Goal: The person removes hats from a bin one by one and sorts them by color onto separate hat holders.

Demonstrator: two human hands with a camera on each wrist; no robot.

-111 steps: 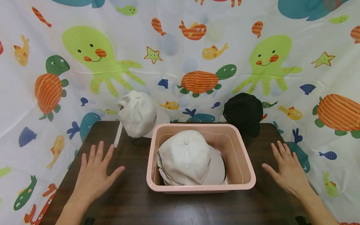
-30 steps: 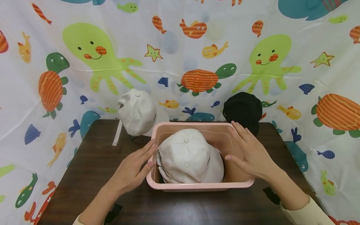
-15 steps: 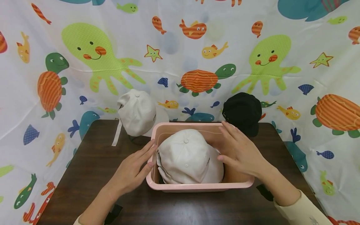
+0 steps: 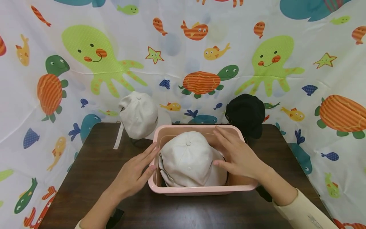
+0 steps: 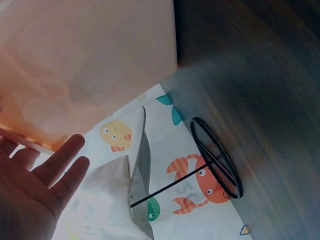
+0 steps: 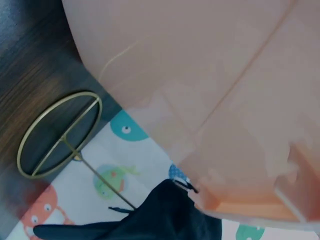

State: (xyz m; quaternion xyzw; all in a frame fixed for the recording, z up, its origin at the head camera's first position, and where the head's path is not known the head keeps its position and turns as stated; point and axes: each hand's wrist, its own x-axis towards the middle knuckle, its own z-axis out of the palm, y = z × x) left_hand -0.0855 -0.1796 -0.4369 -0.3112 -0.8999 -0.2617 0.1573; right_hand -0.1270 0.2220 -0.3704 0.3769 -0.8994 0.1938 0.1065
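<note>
A pink plastic tub [image 4: 197,190] stands mid-table, with a whitish baseball cap [image 4: 186,156] inside, its brim to the right. Layered fabric edges show at that cap's lower left; whether another lies beneath, I cannot tell. My left hand [image 4: 132,173] rests its fairly straight fingers at the tub's left rim; the left wrist view shows the hand [image 5: 30,200] beside the tub wall. Over the tub's right part hovers my right hand [image 4: 241,156], fingers extended and thumb near the cap's brim. Contact with the cap is unclear. The right hand is not visible in the right wrist view.
Behind the tub, a second white cap [image 4: 140,116] hangs on a stand with a black oval base [image 5: 217,160]. At back right, a black cap [image 4: 246,114] is on a stand with a gold oval base [image 6: 60,137]. A sea-animal curtain [image 4: 177,16] backs the dark table [image 4: 183,213].
Both hands came in from the table's sides to the tub. Over the last second my right hand moved left over the tub, while my left stayed at the rim.
</note>
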